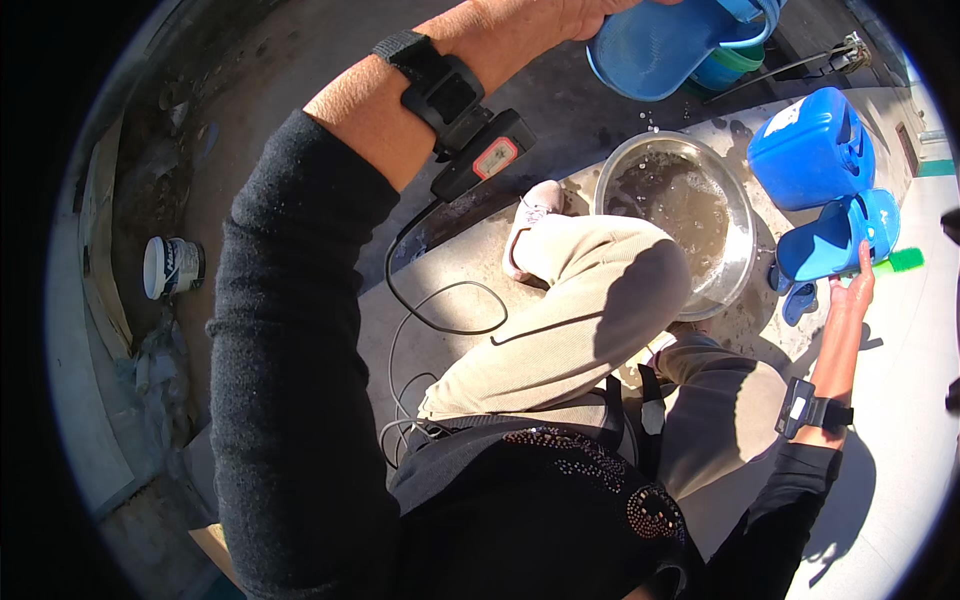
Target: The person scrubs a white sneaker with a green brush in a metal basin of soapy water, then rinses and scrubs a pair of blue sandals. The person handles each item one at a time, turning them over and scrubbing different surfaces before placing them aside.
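At the top edge my left hand, partly out of view, grips a blue slipper by one end. Drops fall below that slipper toward a steel basin of murky, foamy water. My right hand, wet, holds a second blue slipper to the right of the basin. Small dark blue footwear lies on the ground beside this hand. A green brush shows partly behind the slipper.
A blue plastic jerrycan stands right of the basin. Green and blue buckets are partly hidden behind the left slipper. A white tub lies far left. A black cable loops beside my leg; my knees flank the basin.
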`<state>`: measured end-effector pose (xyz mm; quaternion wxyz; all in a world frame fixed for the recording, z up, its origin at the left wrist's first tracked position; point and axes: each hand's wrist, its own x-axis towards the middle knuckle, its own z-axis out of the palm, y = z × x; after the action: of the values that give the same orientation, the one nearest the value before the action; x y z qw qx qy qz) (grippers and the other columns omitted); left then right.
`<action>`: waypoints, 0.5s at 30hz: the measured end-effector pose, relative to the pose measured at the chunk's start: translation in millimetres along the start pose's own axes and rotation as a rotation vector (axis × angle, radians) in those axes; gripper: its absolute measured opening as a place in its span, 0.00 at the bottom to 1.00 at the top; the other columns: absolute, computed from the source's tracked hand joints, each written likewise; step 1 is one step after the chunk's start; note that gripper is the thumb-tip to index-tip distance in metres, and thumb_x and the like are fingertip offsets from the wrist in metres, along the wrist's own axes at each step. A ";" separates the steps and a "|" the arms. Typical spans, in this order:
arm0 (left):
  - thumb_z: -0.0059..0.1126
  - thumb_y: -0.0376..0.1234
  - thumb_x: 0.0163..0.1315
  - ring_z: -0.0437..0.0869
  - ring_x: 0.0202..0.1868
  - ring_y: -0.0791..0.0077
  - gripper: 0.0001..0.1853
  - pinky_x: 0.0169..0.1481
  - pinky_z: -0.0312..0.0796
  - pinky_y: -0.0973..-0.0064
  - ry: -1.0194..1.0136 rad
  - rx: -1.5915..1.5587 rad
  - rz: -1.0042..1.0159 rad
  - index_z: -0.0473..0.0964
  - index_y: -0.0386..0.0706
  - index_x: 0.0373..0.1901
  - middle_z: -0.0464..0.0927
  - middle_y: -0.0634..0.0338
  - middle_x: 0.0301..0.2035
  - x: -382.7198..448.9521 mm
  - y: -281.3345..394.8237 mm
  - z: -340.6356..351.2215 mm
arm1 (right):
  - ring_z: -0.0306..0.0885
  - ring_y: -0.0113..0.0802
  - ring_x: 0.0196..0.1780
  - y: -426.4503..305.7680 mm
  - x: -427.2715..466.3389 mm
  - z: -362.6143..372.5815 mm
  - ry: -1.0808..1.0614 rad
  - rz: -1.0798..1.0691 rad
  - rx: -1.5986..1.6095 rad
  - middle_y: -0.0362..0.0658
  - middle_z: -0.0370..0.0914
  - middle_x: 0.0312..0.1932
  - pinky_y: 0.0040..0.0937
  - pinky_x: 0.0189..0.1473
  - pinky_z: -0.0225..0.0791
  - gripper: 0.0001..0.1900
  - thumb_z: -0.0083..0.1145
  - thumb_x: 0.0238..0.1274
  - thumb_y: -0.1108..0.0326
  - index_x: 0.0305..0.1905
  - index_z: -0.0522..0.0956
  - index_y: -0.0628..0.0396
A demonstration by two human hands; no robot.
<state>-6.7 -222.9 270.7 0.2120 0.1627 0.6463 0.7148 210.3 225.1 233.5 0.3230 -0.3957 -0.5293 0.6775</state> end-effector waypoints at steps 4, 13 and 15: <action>0.63 0.39 0.56 0.81 0.47 0.57 0.29 0.52 0.75 0.55 0.277 0.410 -0.076 0.67 0.36 0.56 0.76 0.46 0.46 -126.8 -6.0 -161.2 | 0.64 0.46 0.59 11.1 20.9 -23.1 0.029 0.098 0.026 0.48 0.64 0.59 0.57 0.56 0.61 0.36 0.71 0.44 0.61 0.61 0.67 0.52; 0.64 0.30 0.51 0.80 0.41 0.66 0.21 0.48 0.72 0.66 1.079 0.161 -0.858 0.72 0.32 0.48 0.79 0.53 0.38 -519.8 -243.8 -204.8 | 0.62 0.48 0.62 6.9 5.5 12.3 0.010 0.155 0.050 0.46 0.65 0.62 0.60 0.56 0.62 0.36 0.70 0.45 0.62 0.62 0.66 0.50; 0.62 0.29 0.53 0.81 0.41 0.60 0.21 0.49 0.73 0.61 1.181 -0.029 -0.936 0.71 0.28 0.48 0.78 0.48 0.40 -563.4 -283.8 -192.6 | 0.61 0.48 0.63 9.8 -7.6 32.7 -0.023 0.144 -0.004 0.46 0.63 0.63 0.60 0.57 0.61 0.37 0.70 0.45 0.62 0.63 0.66 0.49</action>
<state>404.9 -655.6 -9.2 0.1138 -0.5420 0.6448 0.5269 185.1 201.2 229.6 0.2666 -0.4255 -0.5045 0.7024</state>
